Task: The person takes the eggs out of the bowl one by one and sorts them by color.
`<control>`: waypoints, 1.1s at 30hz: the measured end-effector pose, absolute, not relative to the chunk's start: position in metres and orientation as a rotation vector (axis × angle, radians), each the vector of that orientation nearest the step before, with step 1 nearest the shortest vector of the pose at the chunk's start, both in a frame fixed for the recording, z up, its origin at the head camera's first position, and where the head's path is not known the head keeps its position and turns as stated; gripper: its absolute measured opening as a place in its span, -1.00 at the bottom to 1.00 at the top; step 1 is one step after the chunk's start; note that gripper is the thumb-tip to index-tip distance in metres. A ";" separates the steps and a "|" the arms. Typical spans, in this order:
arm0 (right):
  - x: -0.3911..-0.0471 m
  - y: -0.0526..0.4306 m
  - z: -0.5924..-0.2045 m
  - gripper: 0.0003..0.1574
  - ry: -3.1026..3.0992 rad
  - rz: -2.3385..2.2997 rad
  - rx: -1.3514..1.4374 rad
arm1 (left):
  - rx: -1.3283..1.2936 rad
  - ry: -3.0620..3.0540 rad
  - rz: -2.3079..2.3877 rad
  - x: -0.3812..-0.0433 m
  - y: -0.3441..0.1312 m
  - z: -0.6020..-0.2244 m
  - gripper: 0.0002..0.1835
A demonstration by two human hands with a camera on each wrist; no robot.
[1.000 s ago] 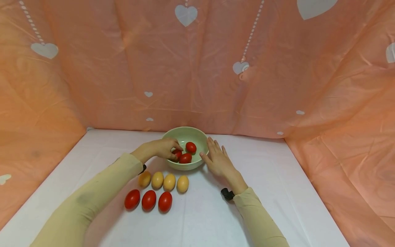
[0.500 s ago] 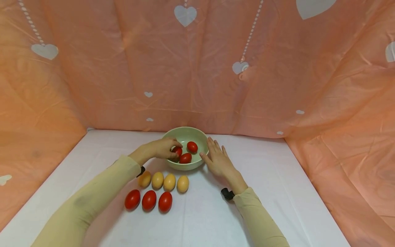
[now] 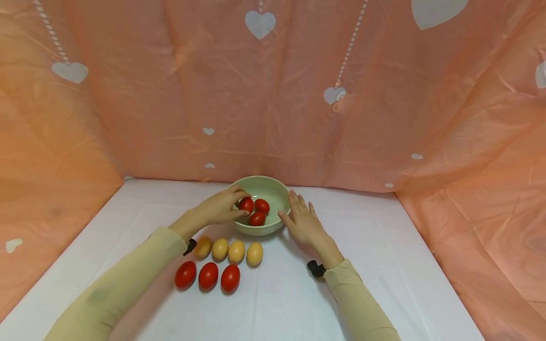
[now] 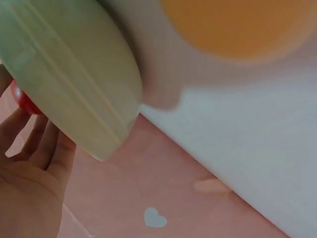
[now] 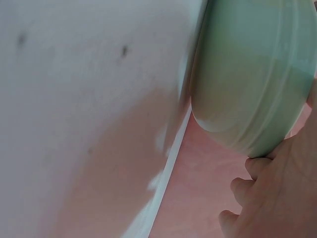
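A pale green bowl stands at the back of the table with two red eggs lying inside. At its left rim my left hand pinches a third red egg between thumb and fingers. In the left wrist view that egg shows partly above the rim, the rest hidden by the bowl wall. My right hand rests its extended fingers and thumb against the bowl's right side. In the right wrist view the bowl lies along this hand.
Several yellow eggs form a row in front of the bowl, below my left wrist. Nearer stands a row of red eggs. The white-covered table meets a pink hanging cloth at the back and both sides.
My left hand has raised its red egg slightly toward the bowl's left rim. Another red egg in the bowl has shifted a little. The right hand keeps its place against the bowl.
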State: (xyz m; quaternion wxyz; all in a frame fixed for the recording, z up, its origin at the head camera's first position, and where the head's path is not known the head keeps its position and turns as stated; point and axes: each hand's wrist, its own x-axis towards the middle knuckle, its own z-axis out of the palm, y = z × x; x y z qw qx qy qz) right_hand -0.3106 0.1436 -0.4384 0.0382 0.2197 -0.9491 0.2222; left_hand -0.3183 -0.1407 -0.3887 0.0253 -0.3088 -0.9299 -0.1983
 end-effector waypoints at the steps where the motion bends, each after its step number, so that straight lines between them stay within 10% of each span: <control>1: -0.311 0.144 -0.439 -0.04 -2.916 0.680 0.675 | -0.944 -2.859 -0.627 -0.316 -0.141 -0.389 -0.44; 33: -0.311 0.144 -0.438 -0.03 -2.918 0.684 0.676 | -1.003 -2.617 -0.768 -0.236 -0.135 -0.388 -0.44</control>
